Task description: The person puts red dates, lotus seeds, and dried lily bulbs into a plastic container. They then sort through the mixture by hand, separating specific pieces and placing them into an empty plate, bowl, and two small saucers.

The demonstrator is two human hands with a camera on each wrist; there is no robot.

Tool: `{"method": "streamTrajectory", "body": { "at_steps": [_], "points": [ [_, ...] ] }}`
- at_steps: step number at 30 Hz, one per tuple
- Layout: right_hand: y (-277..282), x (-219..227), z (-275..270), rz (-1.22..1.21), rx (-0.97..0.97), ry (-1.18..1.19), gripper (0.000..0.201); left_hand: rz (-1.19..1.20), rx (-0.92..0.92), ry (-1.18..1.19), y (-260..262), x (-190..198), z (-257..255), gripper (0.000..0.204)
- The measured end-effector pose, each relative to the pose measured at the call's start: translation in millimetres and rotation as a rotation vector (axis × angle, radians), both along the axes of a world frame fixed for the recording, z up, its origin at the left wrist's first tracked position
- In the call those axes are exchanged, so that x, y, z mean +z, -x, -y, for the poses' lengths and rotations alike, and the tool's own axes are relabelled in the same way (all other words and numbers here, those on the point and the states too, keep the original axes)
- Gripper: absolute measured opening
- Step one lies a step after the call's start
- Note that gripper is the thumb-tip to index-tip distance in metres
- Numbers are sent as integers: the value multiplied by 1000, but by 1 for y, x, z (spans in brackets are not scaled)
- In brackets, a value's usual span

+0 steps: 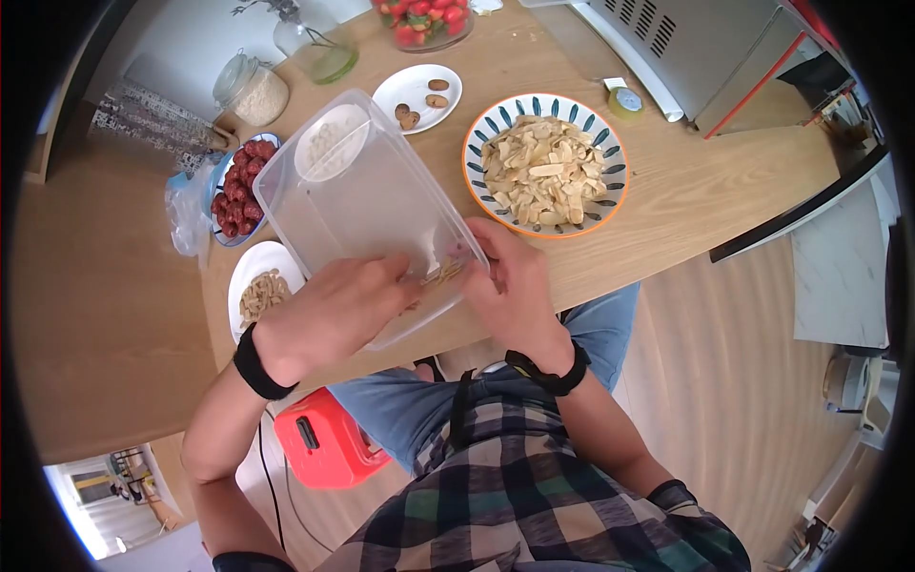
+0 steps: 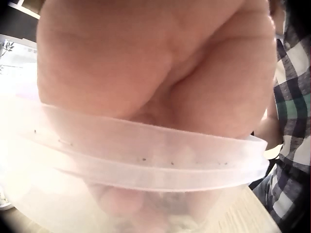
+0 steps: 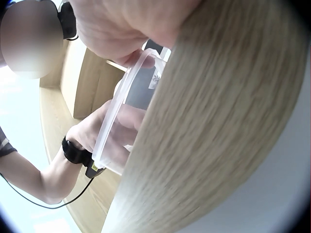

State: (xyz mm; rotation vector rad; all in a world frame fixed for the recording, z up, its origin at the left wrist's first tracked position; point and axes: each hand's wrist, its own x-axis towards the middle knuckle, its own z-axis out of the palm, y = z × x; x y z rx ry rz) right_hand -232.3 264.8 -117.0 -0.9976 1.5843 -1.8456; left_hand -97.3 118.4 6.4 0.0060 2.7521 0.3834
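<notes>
A translucent plastic container (image 1: 357, 214) sits at the table's near edge, with some small tan pieces (image 1: 443, 275) in its near right corner. My left hand (image 1: 338, 303) reaches over the rim into it. Through the container wall, its fingers (image 3: 127, 119) show inside; I cannot tell whether they pinch any pieces. My right hand (image 1: 515, 286) grips the container's right near corner, thumb and fingers at the rim. The left wrist view shows the rim crossing in front of the left hand (image 2: 160, 63).
Around the container are a bowl of pale slices (image 1: 548, 176), a plate of brown nuts (image 1: 434, 112), red dates (image 1: 238, 195) and a plate of small pale nuts (image 1: 262, 296). A glass jar (image 1: 255, 91) and vase (image 1: 319, 52) stand behind. A white appliance (image 1: 701, 48) is back right.
</notes>
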Motion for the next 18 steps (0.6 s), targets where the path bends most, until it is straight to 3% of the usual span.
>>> {"method": "streamTrajectory", "body": {
  "at_steps": [4, 6, 10, 13, 15, 18],
  "points": [
    [0, 3, 0, 15, 4, 6, 38, 40, 104, -115, -1, 0, 6, 30],
    [0, 4, -1, 8, 0, 3, 38, -147, 122, -104, -3, -1, 9, 29],
    [0, 6, -1, 4, 0, -1, 38, -240, 186, -148, -2, 9, 12, 27],
    [0, 9, -2, 18, 10, -11, 39, -271, 291, -328, -3, 10, 15, 21],
    [1, 9, -2, 16, 19, -23, 39, -253, 613, -669, -6, 7, 16, 18],
    [0, 9, -1, -16, 4, 1, 39, -231, 715, -842, -7, 12, 20, 18]
  ]
}}
